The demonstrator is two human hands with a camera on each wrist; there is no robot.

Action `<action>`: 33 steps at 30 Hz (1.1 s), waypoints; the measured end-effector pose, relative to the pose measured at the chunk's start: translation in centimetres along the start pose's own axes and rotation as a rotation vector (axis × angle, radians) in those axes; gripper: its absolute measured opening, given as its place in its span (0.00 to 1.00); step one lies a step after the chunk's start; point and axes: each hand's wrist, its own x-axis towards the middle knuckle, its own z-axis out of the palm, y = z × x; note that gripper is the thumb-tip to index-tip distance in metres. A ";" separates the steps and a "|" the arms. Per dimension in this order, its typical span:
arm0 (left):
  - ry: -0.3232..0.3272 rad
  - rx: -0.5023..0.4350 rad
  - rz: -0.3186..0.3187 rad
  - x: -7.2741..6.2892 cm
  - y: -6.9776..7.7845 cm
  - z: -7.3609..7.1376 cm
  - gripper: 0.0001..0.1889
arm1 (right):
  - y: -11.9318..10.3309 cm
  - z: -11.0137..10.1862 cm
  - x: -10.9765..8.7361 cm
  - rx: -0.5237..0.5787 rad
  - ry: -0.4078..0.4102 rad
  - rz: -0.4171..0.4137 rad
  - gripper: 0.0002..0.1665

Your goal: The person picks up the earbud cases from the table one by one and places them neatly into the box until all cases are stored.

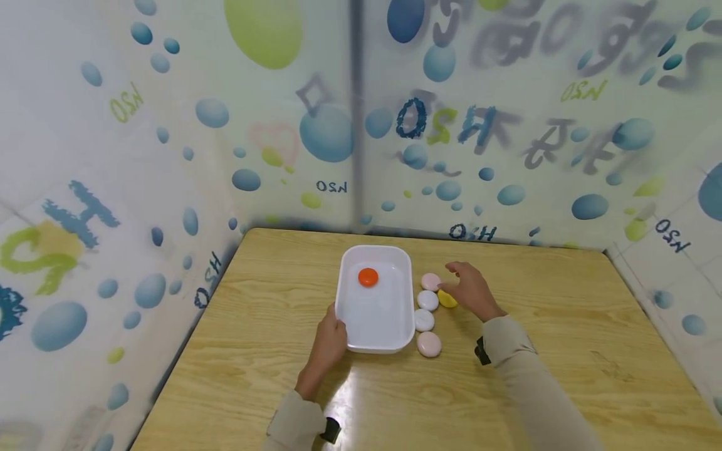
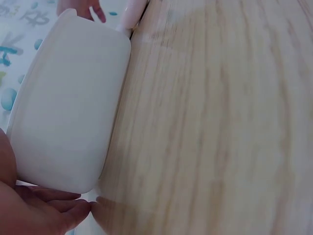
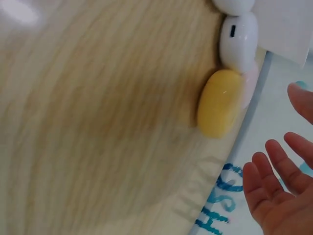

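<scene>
Hands apart: left hand [image 1: 328,341] grips a white tray [image 1: 376,319], right hand [image 1: 474,291] loosely spread near a yellow disc [image 1: 448,300].

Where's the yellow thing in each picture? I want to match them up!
Head: the yellow piece is right of the white tray, beside the right hand.
Left wrist: not in it.
Right wrist: right of the middle, next to a white piece.
Shared landmark: the right hand, in all three.
</scene>
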 end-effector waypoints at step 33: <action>0.003 0.025 -0.009 0.1 0.1 0.0 0.25 | 3.0 2.1 -0.9 -0.083 -0.086 -0.039 0.32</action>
